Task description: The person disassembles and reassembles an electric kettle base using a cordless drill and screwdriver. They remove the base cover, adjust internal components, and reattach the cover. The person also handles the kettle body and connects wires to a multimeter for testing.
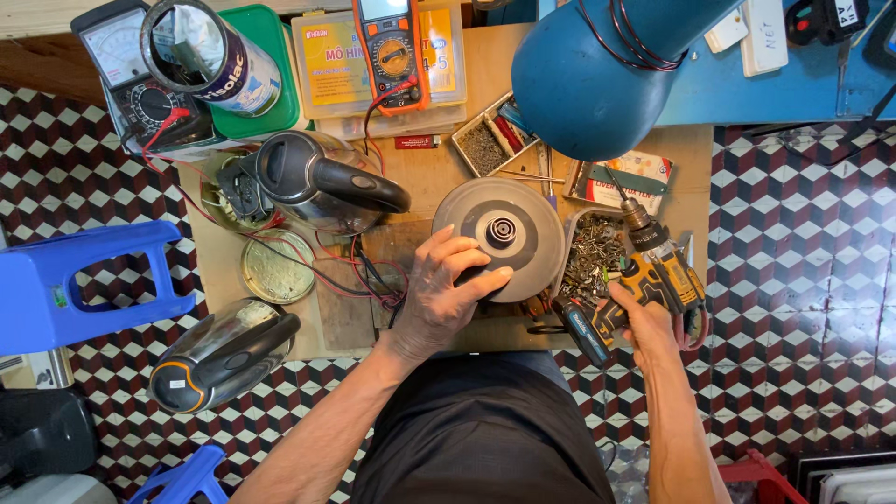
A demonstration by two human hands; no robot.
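My left hand (446, 289) grips the near edge of a round grey kettle base (500, 235) lying flat on the low wooden board (439, 177), its central connector facing up. My right hand (646, 315) holds a yellow and black cordless drill (644, 275) by the handle, bit pointing away toward the back of the board, just right of the base. A box of mixed screws (590, 252) lies between the base and the drill.
A steel kettle (317, 182) stands left of the base, a second kettle (219, 355) lies on the tiled floor. Two multimeters (392, 47), a tin can (210, 47), parts boxes (490, 140) and red wires crowd the back. A blue lamp shade (583, 79) overhangs. A blue stool (75, 280) sits left.
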